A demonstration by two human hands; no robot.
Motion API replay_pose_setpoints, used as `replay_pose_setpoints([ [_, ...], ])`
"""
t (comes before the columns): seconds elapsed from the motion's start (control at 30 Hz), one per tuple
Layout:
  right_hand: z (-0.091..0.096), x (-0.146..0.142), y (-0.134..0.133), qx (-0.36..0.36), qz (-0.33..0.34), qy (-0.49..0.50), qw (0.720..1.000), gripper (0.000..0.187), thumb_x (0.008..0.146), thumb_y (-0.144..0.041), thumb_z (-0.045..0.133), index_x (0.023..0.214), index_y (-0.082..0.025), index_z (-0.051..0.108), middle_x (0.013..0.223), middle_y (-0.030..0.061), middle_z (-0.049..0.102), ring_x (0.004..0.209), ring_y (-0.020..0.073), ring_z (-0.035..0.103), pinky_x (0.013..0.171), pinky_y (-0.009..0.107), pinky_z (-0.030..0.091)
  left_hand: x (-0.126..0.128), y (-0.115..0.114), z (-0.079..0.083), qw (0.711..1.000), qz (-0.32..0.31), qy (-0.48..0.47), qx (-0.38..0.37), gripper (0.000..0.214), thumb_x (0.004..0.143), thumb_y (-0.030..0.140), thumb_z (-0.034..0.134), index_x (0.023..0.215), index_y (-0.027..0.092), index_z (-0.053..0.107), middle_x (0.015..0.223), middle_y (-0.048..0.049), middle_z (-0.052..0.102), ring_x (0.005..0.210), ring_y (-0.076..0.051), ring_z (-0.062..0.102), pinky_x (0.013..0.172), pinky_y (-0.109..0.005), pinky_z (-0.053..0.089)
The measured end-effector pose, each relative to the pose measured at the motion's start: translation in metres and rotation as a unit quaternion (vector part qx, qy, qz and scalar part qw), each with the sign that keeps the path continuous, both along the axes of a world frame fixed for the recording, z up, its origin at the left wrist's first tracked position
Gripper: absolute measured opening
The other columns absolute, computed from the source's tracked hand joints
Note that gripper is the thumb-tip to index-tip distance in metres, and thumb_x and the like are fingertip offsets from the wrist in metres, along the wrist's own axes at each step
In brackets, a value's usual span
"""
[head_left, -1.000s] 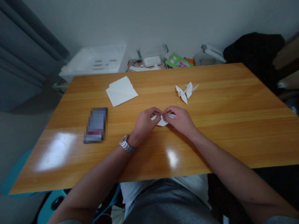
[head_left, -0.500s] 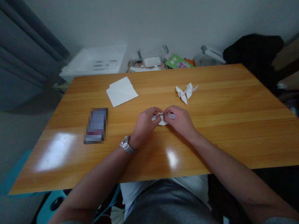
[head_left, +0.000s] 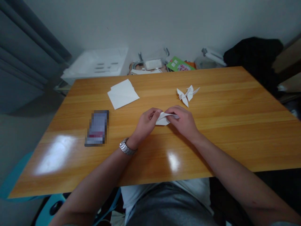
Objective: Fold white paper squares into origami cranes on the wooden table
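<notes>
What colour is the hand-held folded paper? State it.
Folded paper: white, clearest in the head view.

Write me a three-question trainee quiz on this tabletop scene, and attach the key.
1. True or false: the silver watch is on the person's left wrist.
2. Which lies nearer the far edge of the table: the phone or the white sheets?
3. Fill in: the left hand and the right hand both hold one piece of folded ____.

Key: 1. True. 2. The white sheets. 3. Paper.
</notes>
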State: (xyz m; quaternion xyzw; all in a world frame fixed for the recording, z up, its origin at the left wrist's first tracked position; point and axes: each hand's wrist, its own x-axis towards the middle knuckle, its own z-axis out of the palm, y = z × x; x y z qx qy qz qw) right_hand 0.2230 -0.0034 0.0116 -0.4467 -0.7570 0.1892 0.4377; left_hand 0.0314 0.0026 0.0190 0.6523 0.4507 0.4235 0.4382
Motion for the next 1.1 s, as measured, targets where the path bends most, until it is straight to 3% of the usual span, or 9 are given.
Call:
replay_pose_setpoints([
  [0.27,-0.0020,0.0016,-0.0014,0.027,0.011,0.014,0.999,0.017,0.091,-0.013,0.064,0.102,-0.025,0.072,0.102,0.0053,0.072,0.099,0.0234,0.068,0.090,0.038,0.053,-0.0034,0.0018,-0.0015,0.998,-0.045,-0.032,-0.026,0.030,0.094,0.042,0.062,0.095,0.014,0.071,0.093,-0.0066,0.073,0.084,-0.017,0.067,0.076,-0.026,0.052],
  [0.57,0.0004,0.0006,-0.0034,0.041,0.007,-0.003,0.999,0.014,0.092,-0.014,0.065,0.100,-0.024,0.071,0.098,0.0057,0.072,0.095,0.0234,0.068,0.087,0.038,0.054,-0.0046,0.0014,-0.0005,0.998,-0.047,-0.016,-0.029,0.030,0.094,0.041,0.062,0.093,0.013,0.073,0.090,-0.0071,0.074,0.081,-0.016,0.066,0.072,-0.026,0.052],
  [0.8,0.0023,0.0008,-0.0026,0.047,-0.003,-0.002,0.999,0.009,0.092,-0.019,0.067,0.100,-0.024,0.070,0.098,0.0056,0.072,0.094,0.0228,0.068,0.085,0.037,0.055,-0.0013,0.0007,-0.0048,0.995,-0.036,-0.070,-0.069,0.035,0.086,0.048,0.074,0.094,0.014,0.073,0.091,-0.0073,0.075,0.078,-0.016,0.067,0.071,-0.026,0.054],
  [0.97,0.0006,0.0031,-0.0017,-0.017,-0.023,0.079,0.996,0.024,0.089,-0.025,0.071,0.112,-0.025,0.068,0.110,0.0056,0.073,0.098,0.0225,0.070,0.089,0.040,0.057,-0.0027,0.0017,-0.0033,0.995,0.018,-0.076,-0.056,0.036,0.087,0.049,0.072,0.092,0.013,0.073,0.089,-0.0075,0.075,0.079,-0.017,0.068,0.071,-0.026,0.054],
  [1.1,-0.0028,0.0030,-0.0007,-0.118,-0.008,0.206,0.971,0.025,0.088,-0.034,0.073,0.111,-0.025,0.067,0.116,0.0061,0.073,0.099,0.0210,0.072,0.089,0.039,0.060,-0.0041,0.0034,-0.0046,0.995,0.035,-0.081,-0.055,0.036,0.086,0.049,0.073,0.093,0.014,0.072,0.092,-0.0078,0.076,0.081,-0.018,0.069,0.071,-0.026,0.054],
])
